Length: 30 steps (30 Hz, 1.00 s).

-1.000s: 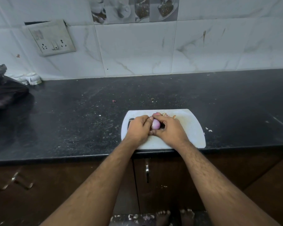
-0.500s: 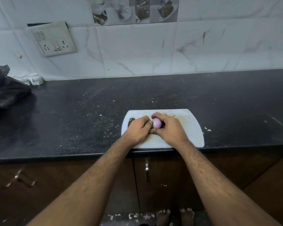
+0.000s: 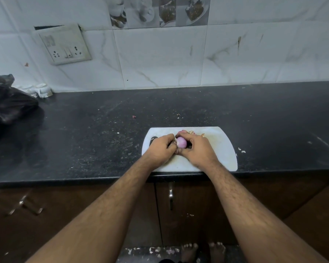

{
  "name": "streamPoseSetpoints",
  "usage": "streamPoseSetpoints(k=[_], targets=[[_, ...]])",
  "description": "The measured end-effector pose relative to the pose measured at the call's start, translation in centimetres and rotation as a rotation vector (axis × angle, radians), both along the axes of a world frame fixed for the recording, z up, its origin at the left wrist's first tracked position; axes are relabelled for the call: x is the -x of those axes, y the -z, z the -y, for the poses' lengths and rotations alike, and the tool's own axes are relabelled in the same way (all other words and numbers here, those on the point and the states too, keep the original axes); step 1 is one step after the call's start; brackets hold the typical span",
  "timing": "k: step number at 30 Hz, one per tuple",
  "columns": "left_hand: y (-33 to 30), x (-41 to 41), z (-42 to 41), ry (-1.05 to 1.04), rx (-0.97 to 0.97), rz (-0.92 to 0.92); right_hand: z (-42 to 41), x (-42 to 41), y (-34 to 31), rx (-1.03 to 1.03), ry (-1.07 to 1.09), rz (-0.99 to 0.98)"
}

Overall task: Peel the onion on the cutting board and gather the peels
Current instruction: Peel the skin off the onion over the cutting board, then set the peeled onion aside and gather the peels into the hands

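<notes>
A small purple onion (image 3: 182, 142) sits between both hands over the white cutting board (image 3: 222, 149) at the counter's front edge. My right hand (image 3: 198, 150) curls around the onion from the right and holds it. My left hand (image 3: 160, 148) pinches at the onion's left side, where a bit of pale skin shows. Loose peels (image 3: 186, 132) lie on the board just behind the hands. The dark handle slot (image 3: 153, 138) of the board shows at its left end.
The black counter (image 3: 84, 133) carries small scraps, with a few peel bits (image 3: 242, 150) right of the board. A black plastic bag (image 3: 8, 103) lies at far left beside small white items (image 3: 40, 90). A wall socket (image 3: 65, 46) is mounted above. Cabinet doors are below.
The onion has been turned slightly between the hands and shows a rounder purple face. Both hands stay in about the same spot on the board.
</notes>
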State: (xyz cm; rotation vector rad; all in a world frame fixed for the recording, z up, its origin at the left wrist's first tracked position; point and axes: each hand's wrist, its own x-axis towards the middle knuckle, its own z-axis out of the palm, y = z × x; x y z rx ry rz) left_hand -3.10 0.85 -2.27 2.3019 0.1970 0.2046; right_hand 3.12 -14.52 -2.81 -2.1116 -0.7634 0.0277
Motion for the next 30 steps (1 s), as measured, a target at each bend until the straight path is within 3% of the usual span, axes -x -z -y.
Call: streamPoseSetpoints(k=[10,15,19,30], targets=[[0.1,-1.0,0.8,-0.139,-0.064,0.024,0.4,0.6,-0.5,-0.025,-0.003,-0.057],[1.4,-0.5,0.0,-0.156,0.159,0.127,0.3,0.1,0.1,-0.120,0.040,-0.123],[1.3,-0.4,0.6,-0.134,0.199,0.151,0.8,-0.4,0.3,-0.245,0.073,-0.133],[1.0,0.4,1.6,-0.133,0.166,0.301,0.1,0.1,0.4,-0.153,0.028,-0.035]])
